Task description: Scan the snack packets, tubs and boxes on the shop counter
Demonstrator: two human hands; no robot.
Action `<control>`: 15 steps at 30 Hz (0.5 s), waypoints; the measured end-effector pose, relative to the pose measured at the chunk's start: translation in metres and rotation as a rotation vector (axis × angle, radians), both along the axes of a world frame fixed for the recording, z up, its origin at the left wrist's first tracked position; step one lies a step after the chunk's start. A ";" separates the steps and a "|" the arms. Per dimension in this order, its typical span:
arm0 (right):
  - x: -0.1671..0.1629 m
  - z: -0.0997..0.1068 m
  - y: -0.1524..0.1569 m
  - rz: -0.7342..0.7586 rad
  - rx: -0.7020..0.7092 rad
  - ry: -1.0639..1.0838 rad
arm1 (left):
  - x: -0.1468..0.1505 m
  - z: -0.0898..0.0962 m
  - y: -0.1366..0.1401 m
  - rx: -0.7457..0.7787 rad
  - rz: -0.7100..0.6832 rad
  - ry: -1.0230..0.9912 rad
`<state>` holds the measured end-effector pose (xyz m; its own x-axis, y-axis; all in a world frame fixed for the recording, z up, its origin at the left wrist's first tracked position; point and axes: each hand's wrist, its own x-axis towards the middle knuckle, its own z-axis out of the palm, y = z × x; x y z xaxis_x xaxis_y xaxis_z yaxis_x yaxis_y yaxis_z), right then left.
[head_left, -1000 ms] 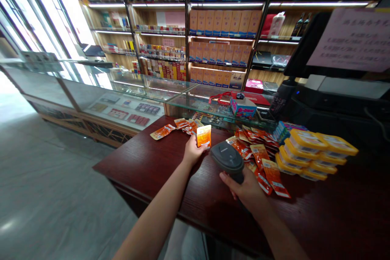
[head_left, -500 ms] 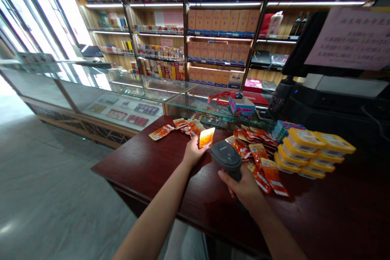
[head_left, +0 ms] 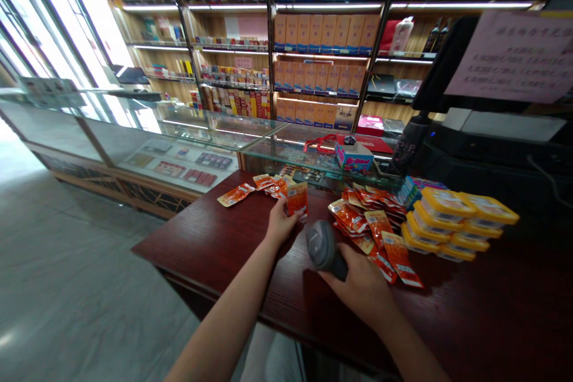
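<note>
My left hand (head_left: 281,224) is closed on an orange snack packet (head_left: 298,199), held upright above the dark red-brown table (head_left: 201,239). Just behind it lies a small group of similar packets (head_left: 273,184), with a single one (head_left: 236,194) off to the left. My right hand (head_left: 360,277) grips the handle of a dark grey barcode scanner (head_left: 321,245), whose head is smeared by motion and tilted down over the table. Right of the scanner spreads a larger heap of orange packets (head_left: 351,216), with a few lying nearer to me (head_left: 401,259).
Yellow-lidded plastic tubs (head_left: 447,206) are stacked at the right, beside a monitor (head_left: 441,65) bearing a pink paper sign (head_left: 510,62). Behind the table runs a glass display counter (head_left: 264,138). A pink and blue box (head_left: 353,157) rests on it. Shelves of boxed goods line the wall.
The scanner has tipped downward and moved slightly left and lower, away from the packet. My left hand has turned the packet and shifted slightly left; the bright light on it is gone.
</note>
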<state>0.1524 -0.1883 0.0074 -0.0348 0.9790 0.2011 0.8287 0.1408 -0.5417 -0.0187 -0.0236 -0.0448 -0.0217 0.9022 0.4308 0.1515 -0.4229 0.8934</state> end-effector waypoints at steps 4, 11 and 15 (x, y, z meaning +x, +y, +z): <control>0.002 -0.018 -0.010 -0.008 0.016 -0.303 | 0.003 0.001 -0.001 -0.109 -0.052 -0.144; 0.006 -0.035 -0.015 -0.018 0.061 -0.327 | 0.002 0.003 0.001 -0.271 -0.099 -0.277; 0.009 -0.039 -0.013 -0.031 0.095 -0.297 | 0.008 0.017 0.004 -0.409 -0.025 -0.264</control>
<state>0.1610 -0.2012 -0.0311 -0.0765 0.9577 0.2773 0.9533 0.1518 -0.2613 -0.0108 -0.0194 -0.0278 -0.0590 0.9980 0.0236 -0.1085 -0.0299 0.9936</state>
